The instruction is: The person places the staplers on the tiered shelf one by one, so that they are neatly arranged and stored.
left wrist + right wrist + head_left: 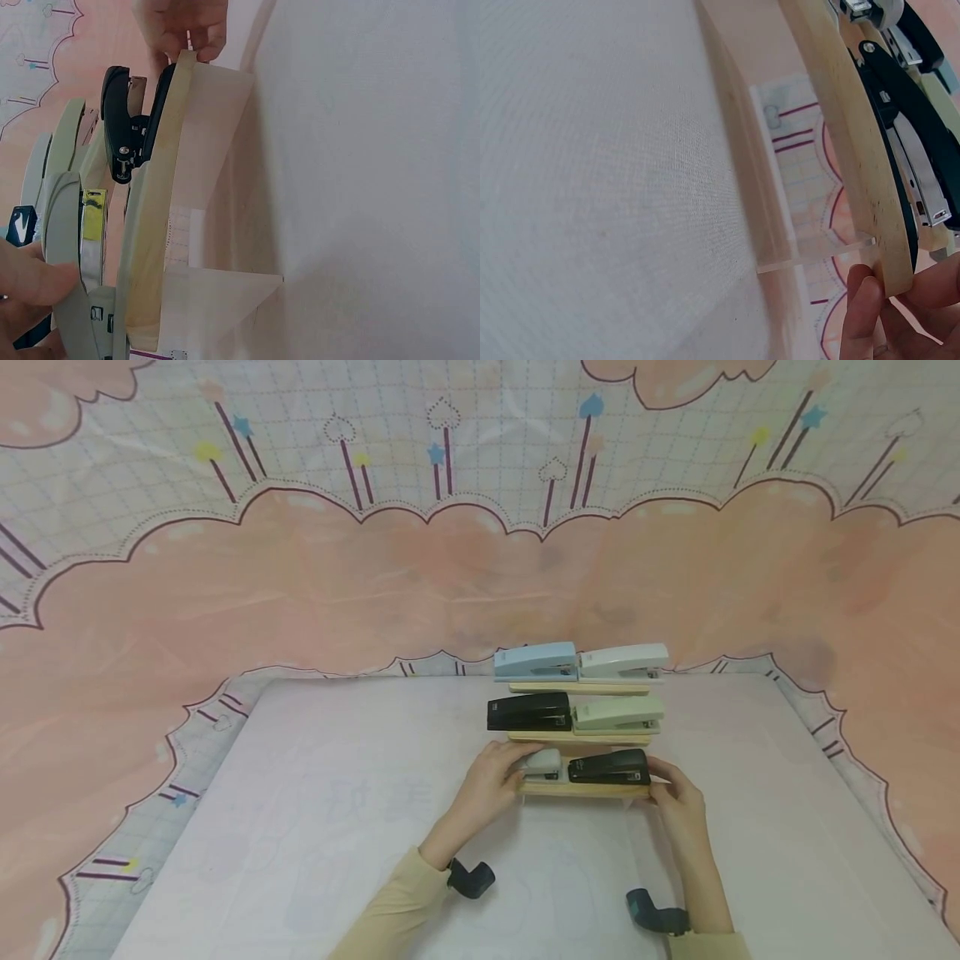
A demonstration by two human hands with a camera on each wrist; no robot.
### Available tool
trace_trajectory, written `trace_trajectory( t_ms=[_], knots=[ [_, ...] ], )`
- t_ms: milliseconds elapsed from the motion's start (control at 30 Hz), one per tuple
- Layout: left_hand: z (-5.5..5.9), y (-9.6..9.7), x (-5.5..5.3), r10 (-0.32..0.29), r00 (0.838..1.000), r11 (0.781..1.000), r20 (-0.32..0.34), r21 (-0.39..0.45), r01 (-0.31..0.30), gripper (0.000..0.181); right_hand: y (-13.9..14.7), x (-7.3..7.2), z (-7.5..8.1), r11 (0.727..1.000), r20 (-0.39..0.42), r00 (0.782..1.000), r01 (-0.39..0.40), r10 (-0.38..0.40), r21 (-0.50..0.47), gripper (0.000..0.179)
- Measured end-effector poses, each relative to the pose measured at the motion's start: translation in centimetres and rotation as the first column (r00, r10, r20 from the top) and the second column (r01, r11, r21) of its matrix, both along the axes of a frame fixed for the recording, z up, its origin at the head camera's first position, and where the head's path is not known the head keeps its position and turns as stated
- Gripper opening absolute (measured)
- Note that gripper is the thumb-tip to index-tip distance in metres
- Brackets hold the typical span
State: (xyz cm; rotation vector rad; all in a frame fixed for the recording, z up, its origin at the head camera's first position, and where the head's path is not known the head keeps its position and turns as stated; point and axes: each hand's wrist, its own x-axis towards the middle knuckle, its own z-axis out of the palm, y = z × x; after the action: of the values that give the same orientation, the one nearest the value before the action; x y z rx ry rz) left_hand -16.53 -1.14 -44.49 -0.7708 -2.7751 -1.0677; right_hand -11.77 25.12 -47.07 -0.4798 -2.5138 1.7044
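Observation:
A light grey stapler sits at the left end of the front wooden shelf board. My left hand grips this stapler, fingers against its top arm in the left wrist view. To its right on the same board lies a black stapler, its base flat on the wood. With curled fingers, my right hand pinches the board's right end, close beside the black stapler; the right wrist view shows fingertips under the wooden edge.
Behind, a second tier holds a black stapler and a pale green one. The rear tier carries a blue stapler and a white one. Clear supports stand under the front board on the white table.

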Motion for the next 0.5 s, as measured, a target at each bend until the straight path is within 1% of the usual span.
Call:
trace_trajectory(
  t_ms=[233,367,500],
  knots=[
    [-0.04,-0.01,-0.17,-0.003,1.0,1.0,0.002,0.01,0.003,0.044,0.1,-0.03,0.03,1.0,-0.006,1.0,0.001,-0.001,-0.01,0.045],
    [0.27,-0.18,-0.44,0.008,1.0,1.0,0.0,0.015,-0.008,0.041,0.26,-0.26,0.12,0.999,-0.02,1.0,0.01,-0.01,-0.042,0.043],
    [0.77,-0.86,-0.68,0.024,1.0,1.0,0.012,0.001,-0.024,0.04,1.01,-0.55,0.08,0.998,-0.038,0.999,0.036,-0.039,-0.059,0.039]
  ],
)
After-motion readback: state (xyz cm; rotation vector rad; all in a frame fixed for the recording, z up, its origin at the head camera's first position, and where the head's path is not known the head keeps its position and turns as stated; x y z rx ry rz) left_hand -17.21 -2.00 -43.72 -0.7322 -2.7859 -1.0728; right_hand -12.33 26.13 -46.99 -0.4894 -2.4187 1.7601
